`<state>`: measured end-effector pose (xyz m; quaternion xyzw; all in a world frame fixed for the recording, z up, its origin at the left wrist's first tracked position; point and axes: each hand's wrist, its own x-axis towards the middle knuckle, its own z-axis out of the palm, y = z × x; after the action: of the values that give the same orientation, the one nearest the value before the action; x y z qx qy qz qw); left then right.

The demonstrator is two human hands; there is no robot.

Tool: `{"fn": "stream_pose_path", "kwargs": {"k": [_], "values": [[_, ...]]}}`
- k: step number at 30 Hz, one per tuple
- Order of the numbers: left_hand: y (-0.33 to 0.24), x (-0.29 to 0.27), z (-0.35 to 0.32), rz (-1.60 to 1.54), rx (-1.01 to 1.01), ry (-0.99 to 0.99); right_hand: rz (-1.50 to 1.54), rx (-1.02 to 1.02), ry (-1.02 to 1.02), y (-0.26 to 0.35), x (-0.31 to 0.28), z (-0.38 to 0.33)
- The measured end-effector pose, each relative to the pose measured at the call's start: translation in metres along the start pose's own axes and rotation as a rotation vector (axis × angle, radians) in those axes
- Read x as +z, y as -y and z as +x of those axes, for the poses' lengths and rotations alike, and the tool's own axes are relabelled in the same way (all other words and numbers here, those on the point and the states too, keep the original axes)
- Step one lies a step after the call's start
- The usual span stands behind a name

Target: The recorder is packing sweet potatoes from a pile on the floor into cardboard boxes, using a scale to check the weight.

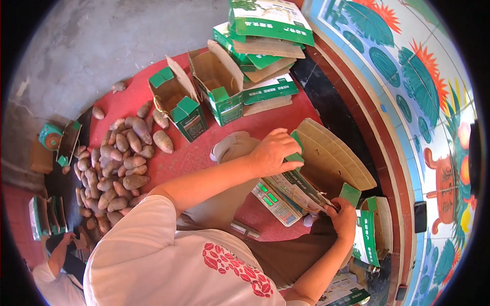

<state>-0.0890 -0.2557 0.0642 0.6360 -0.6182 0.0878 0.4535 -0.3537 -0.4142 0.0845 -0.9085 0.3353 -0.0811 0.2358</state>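
Note:
My left hand (pixel 273 152) grips a green flap at the upper end of a flat green-and-white cardboard box (pixel 286 191) that lies across my lap. At the box's lower end my right hand (pixel 343 218) pinches an edge, beside another green flap (pixel 350 194). A stack of flat brown cardboard blanks (pixel 334 158) leans just behind the box. Both hands are closed on the same box, which is partly unfolded.
A pile of brownish sweet potatoes (pixel 120 163) lies on the red mat (pixel 189 153) to my left. Two open green boxes (pixel 179 104) (pixel 220 84) stand beyond it, with stacked boxes (pixel 265 30) behind. Another person (pixel 56 260) crouches at the lower left. A painted tiled wall (pixel 423 102) runs along the right.

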Motion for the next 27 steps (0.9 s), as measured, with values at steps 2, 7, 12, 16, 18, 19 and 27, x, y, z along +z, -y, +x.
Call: {"fn": "stream_pose_path", "kwargs": {"k": [2, 7, 12, 16, 18, 19, 27], "values": [[0.002, -0.019, -0.006, 0.007, -0.064, -0.072, 0.043, 0.021, 0.001, 0.000, 0.001, 0.001], [0.033, -0.067, -0.063, 0.035, -0.464, -0.281, 0.075, -0.005, 0.007, 0.001, 0.003, 0.002], [0.093, -0.089, -0.218, 0.154, -0.977, -0.146, 0.114, -0.103, 0.004, 0.010, 0.004, 0.003], [0.099, -0.098, -0.353, 0.340, -1.464, 0.402, 0.173, -0.135, -0.015, 0.008, 0.008, 0.006], [0.090, -0.100, -0.401, 0.381, -1.588, 0.686, 0.156, -0.167, -0.075, 0.006, 0.009, 0.006], [0.078, -0.102, -0.407, 0.373, -1.643, 0.846, 0.148, -0.167, -0.068, 0.004, 0.009, 0.006], [0.041, -0.075, -0.503, 0.319, -1.615, 0.837, 0.165, -0.107, -0.141, -0.001, 0.016, 0.014]]}}
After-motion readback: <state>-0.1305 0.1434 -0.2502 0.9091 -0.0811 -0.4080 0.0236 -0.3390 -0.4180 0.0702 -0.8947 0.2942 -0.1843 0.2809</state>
